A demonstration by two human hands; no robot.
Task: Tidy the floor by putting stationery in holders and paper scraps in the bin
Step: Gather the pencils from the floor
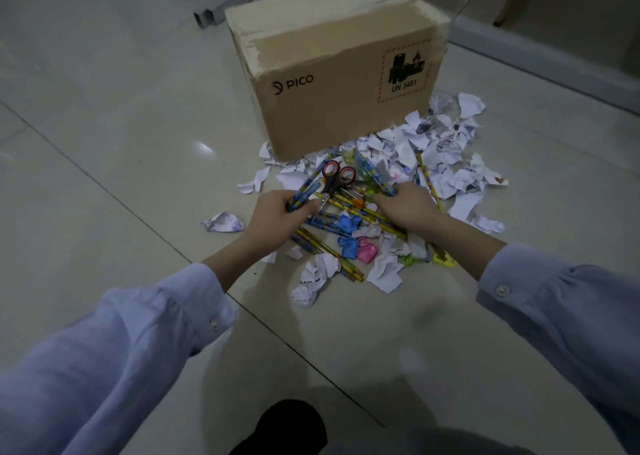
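The pale tiled floor fills the view, with a grey metal frame leg lying on it at the far edge. A closed cardboard box printed "PICO" stands on the floor ahead of the person, near the frame leg. Two light blue sleeves reach in from the near corners.

Torn and crumpled white paper scraps lie heaped along the box's near bottom edge and spread out to its right, touching the box. One crumpled ball sits apart on the floor, left of the heap.

The left hand has its fingers curled round a small bundle of blue and yellow pencils, whose ends stick out toward the box. The right hand is closed round another bundle that angles up toward the box; exactly which pieces it grips I cannot tell.

Between and below the hands, loose pencils lie crossed over each other on the floor among scraps. Black scissors with red-lined handles lie between the two hands, handles toward the box. Small blue pieces and a pink piece of plastic rest among the loose pencils, just beside the right wrist.
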